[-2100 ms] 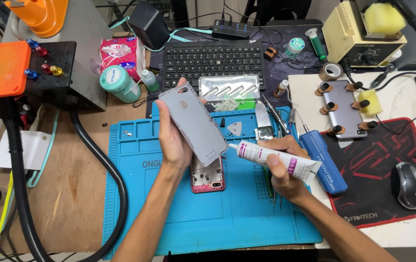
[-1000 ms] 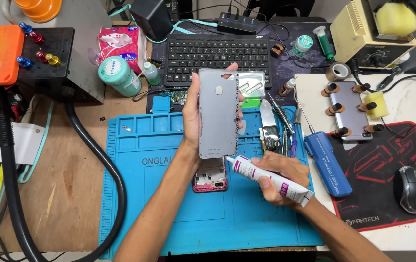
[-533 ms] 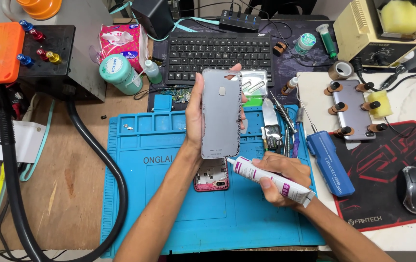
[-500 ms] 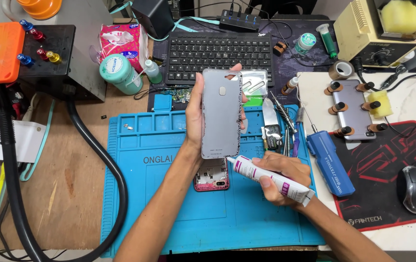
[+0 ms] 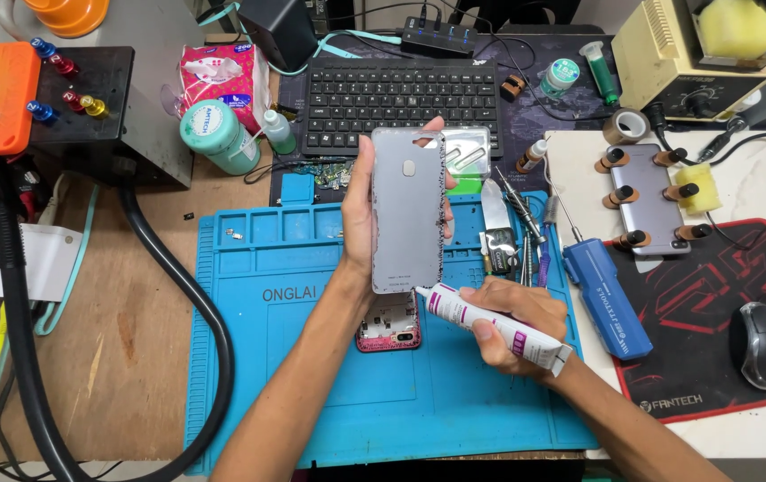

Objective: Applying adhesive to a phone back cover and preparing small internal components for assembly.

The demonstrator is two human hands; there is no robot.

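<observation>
Two hands busy: left hand (image 5: 361,210) grips the grey back cover (image 5: 407,210) upright over the blue mat (image 5: 249,357); right hand (image 5: 517,326) clenches the glue tube (image 5: 499,328), nozzle at its lower corner. Oversqueezing could smear adhesive onto the opened phone (image 5: 389,326) below.

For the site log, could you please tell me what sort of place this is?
Probably a phone repair bench: a blue silicone work mat, a grey phone back cover in the left hand, and a beige soldering station.
</observation>
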